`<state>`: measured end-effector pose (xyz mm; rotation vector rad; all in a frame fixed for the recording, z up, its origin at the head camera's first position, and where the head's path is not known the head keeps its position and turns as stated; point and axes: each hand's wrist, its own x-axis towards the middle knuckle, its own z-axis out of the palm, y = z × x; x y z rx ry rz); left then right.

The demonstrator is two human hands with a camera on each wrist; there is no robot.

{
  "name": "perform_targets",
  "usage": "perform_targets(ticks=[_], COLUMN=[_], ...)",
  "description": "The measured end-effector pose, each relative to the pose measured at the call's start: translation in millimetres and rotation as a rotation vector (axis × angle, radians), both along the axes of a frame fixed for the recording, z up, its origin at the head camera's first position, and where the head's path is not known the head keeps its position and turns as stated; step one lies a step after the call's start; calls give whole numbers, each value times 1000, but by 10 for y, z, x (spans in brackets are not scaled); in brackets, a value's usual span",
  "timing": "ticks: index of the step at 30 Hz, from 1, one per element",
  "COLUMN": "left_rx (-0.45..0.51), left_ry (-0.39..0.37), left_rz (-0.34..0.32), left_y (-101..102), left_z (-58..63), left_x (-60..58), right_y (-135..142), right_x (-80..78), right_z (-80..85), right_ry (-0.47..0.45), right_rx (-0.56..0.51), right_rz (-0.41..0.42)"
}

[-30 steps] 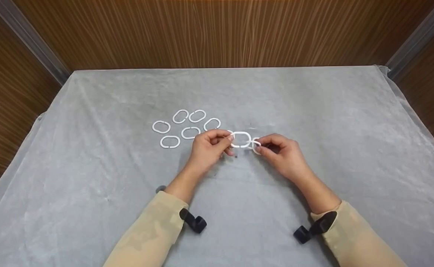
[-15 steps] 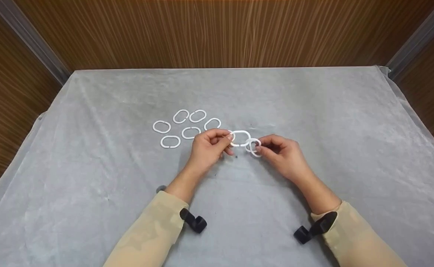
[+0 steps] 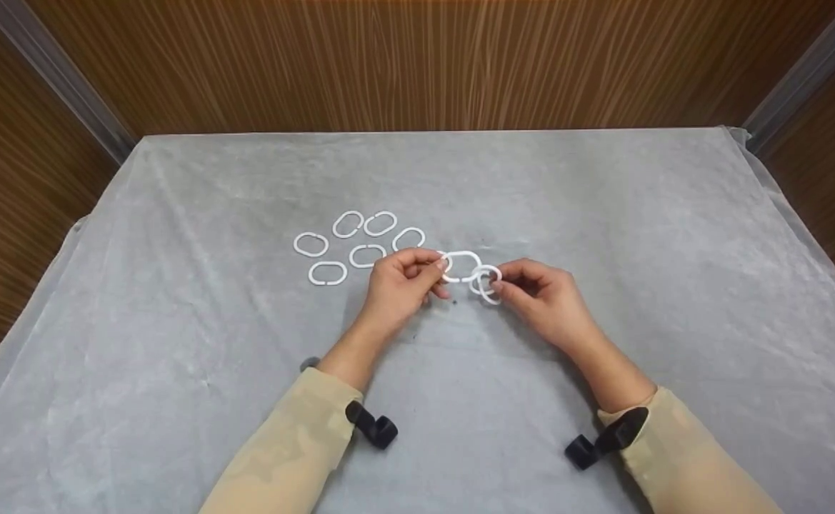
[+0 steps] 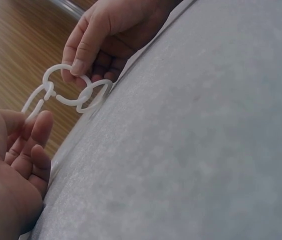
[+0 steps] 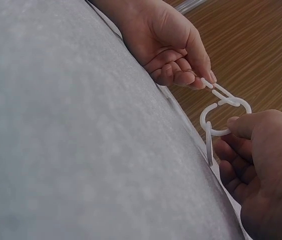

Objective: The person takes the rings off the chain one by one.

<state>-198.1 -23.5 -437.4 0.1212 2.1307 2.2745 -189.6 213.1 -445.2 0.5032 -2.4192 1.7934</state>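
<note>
My left hand (image 3: 401, 285) pinches a white oval chain link (image 3: 476, 255) between thumb and fingertips, and a curved white piece shows right at those fingertips. Facing it, my right hand (image 3: 542, 296) pinches another white link (image 5: 247, 103) with thumb and forefinger. The two links are hooked through each other, each with a small split in its loop. From the link in my right hand hangs a further link (image 4: 104, 93), seen tilted in the left wrist view. Both hands are close together over the cloth, and their fingers cover parts of the links.
Several loose white links, one of them this oval link (image 3: 328, 273), lie flat on the grey cloth (image 3: 246, 400) left of my hands. One lies right behind my left fingers. Wood-grain panels (image 3: 417, 64) stand along the back and both sides.
The links at my right fingertips have tilted and shifted slightly down and left, showing more of their loops. The link in my left hand has risen a little. Both hands stay nearly in place.
</note>
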Motion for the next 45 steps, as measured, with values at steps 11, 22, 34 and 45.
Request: perform_targets(ticks=[11,22,34,45], left_rx=[-16,-57,-13,-20], left_ry=[-9,-37,17,19], left_rz=[-53,-104,-98,-110], left_y=[-18,-17,5,-7], left_z=[-12,3,7,-11], left_x=[13,21,23,14], right_y=[-17,-11,-13,-7], right_x=[-1,3,4,5], right_z=[7,1,-8,-4], right_ry=[-18,-1,3,1], right_rx=[-27,-31,-40,-29], right_rz=[-5,0,10,19])
